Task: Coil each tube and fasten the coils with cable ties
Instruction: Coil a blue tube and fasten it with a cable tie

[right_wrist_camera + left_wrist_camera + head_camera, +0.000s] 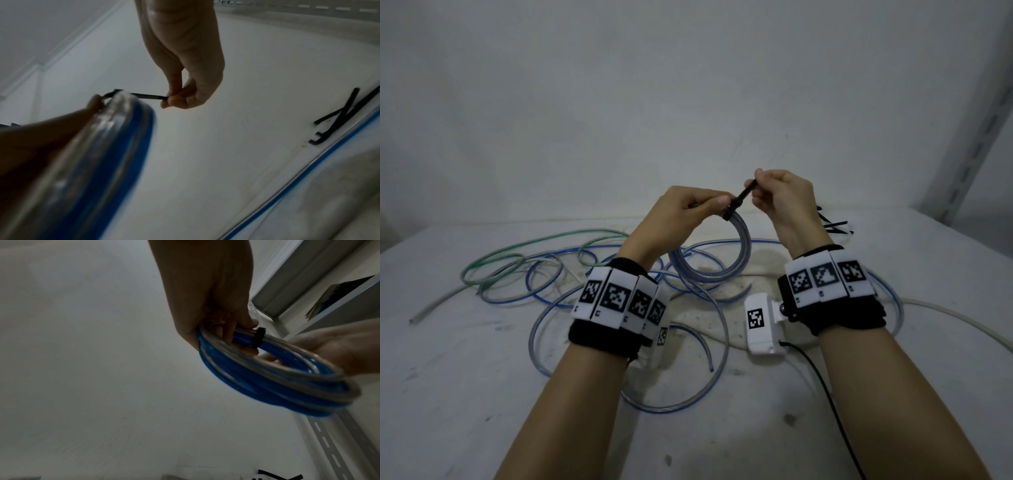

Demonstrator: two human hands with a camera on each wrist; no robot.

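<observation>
Above the white table, in the head view, the person holds a small coil of clear tube with a blue stripe up off the surface. The left hand grips the top of the coil, its fingers curled round the bundled turns. A black cable tie wraps the coil just beside the left thumb, and its free tail slants up to the right hand, which pinches it between thumb and fingertips. Loose tubes, blue-striped, green-striped and plain white, sprawl in loops over the table beneath the forearms. Spare cable ties lie on the table behind the right wrist.

From the left wrist, the coil shows as several stacked turns, bright blue alternating with glassy clear bands, somewhat blurred. The left hand closes round its upper edge, and the black tie crosses all the turns as a snug band right next to the fingers. The right hand appears behind the coil.

From the right wrist, the right hand pinches the end of the tie's tail, which runs taut and nearly level back to the coil. The coil fills the lower left, blurred, its blue stripes and clear walls side by side. The spare ties lie crossed on the table at the right, near a loose blue-striped tube.
</observation>
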